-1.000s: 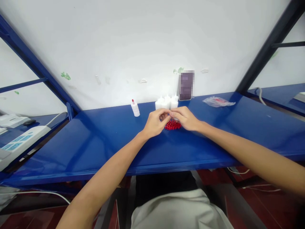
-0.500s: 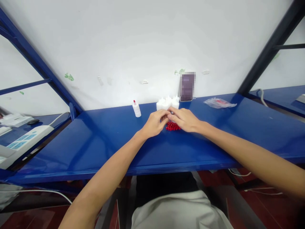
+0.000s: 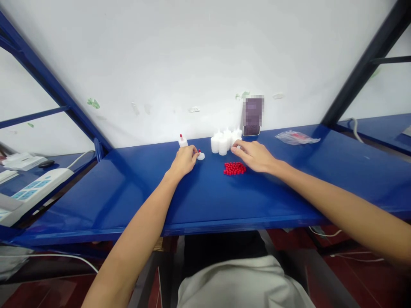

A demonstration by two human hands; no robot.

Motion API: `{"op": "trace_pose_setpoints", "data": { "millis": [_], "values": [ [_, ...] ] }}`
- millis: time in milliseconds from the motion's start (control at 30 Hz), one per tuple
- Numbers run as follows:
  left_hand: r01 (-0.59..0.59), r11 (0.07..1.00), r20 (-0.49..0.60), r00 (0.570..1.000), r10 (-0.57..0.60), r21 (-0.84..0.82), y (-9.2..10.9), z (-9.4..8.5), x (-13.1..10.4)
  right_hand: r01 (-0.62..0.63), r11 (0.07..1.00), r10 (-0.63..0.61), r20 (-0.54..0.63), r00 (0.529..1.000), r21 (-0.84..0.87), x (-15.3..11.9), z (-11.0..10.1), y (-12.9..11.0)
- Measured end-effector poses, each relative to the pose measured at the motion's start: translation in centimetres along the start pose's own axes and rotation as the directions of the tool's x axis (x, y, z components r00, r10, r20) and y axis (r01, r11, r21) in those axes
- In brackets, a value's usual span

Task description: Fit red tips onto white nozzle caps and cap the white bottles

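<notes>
My left hand has its fingers pressed together at the side of a white bottle with a red tip, which shows its round end towards me. Behind that hand stands another white bottle with a red tip, partly covered. Several white bottles stand grouped near the wall. My right hand is at the right side of this group, fingers curled; what it holds, if anything, is hidden. A pile of small red caps lies on the blue table below the group.
A phone leans on the wall behind the bottles. A clear plastic bag with something red lies to the right on the table. A white power strip is at the far left.
My hands were together over the red caps and have moved apart. My left hand went left with a red-tipped bottle; my right hand shifted slightly right, uncovering the caps and white bottles.
</notes>
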State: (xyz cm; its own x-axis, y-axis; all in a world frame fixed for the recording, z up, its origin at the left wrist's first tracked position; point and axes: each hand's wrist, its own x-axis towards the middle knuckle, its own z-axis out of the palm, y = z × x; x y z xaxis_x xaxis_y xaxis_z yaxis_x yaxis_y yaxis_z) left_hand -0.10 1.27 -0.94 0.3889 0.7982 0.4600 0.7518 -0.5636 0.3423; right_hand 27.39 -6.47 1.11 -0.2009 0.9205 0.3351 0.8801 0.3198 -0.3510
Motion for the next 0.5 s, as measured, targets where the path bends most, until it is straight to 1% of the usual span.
{"op": "trace_pose_setpoints", "data": {
  "millis": [67, 133, 200, 233, 300, 333, 400, 500],
  "values": [
    [0.001, 0.998, -0.072, 0.997, -0.006, -0.059, 1.0, -0.2, 0.0, 0.016, 0.999, -0.015, -0.012, 1.0, 0.052, -0.1, 0.1, -0.2],
    [-0.067, 0.978, -0.163, 0.986, 0.035, -0.198, 2.9, -0.4, -0.2, 0.054, 0.982, -0.049, -0.03, 0.998, 0.183, -0.2, 0.2, -0.5],
    [-0.176, 0.899, -0.224, 0.97, 0.09, -0.402, 5.3, -0.1, -0.6, 0.105, 0.921, -0.101, -0.03, 0.994, 0.376, -0.4, 0.5, -0.8],
    [-0.215, 0.844, -0.22, 0.968, 0.118, -0.492, 6.6, 0.2, -0.8, 0.125, 0.873, -0.127, -0.027, 0.992, 0.472, -0.4, 0.6, -1.0],
    [-0.267, 0.767, -0.21, 0.962, 0.176, -0.583, 8.7, 0.9, -1.3, 0.165, 0.784, -0.183, -0.032, 0.983, 0.599, -0.5, 0.9, -1.4],
    [-0.286, 0.747, -0.207, 0.958, 0.2, -0.6, 9.4, 1.3, -1.6, 0.19, 0.758, -0.209, -0.044, 0.977, 0.623, -0.5, 1.0, -1.6],
    [-0.323, 0.733, -0.212, 0.946, 0.244, -0.599, 10.2, 1.9, -1.9, 0.242, 0.752, -0.256, -0.065, 0.964, 0.614, -0.5, 1.1, -1.8],
    [-0.375, 0.739, -0.235, 0.927, 0.293, -0.56, 10.1, 2.5, -2.0, 0.275, 0.779, -0.296, -0.057, 0.954, 0.564, -0.6, 0.9, -1.9]
  ]
}}
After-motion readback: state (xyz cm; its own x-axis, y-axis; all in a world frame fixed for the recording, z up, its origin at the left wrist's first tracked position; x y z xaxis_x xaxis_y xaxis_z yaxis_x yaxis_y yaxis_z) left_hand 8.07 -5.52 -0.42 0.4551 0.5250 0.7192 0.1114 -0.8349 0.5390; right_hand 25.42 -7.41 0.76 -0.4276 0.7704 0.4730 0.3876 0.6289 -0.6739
